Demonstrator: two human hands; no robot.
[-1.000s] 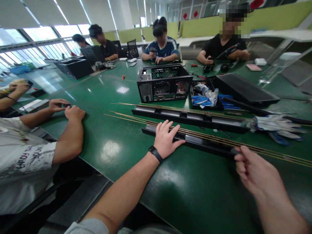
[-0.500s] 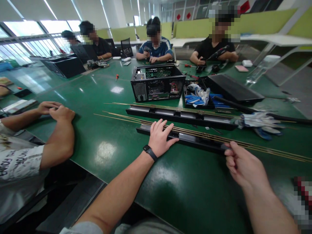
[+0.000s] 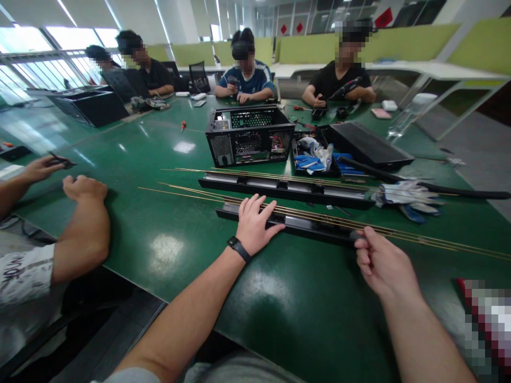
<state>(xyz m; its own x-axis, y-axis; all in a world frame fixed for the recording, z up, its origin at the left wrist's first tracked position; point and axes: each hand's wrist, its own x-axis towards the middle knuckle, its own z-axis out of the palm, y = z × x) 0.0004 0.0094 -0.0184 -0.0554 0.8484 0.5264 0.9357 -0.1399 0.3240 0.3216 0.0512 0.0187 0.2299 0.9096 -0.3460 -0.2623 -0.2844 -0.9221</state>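
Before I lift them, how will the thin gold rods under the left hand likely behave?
The gold rods will probably flex, being long and very thin. That slimness also suggests little weight. They fan apart leftward past the near black channel, so they may shift separately.

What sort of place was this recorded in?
Probably an electronics workshop in an office-like room: an open computer case stands on a large green worktable, with yellow-green partitions behind.

Office-like workshop with green worktable (image 3: pixel 311 298), computer case (image 3: pixel 249 139) and partitions (image 3: pixel 311 50)
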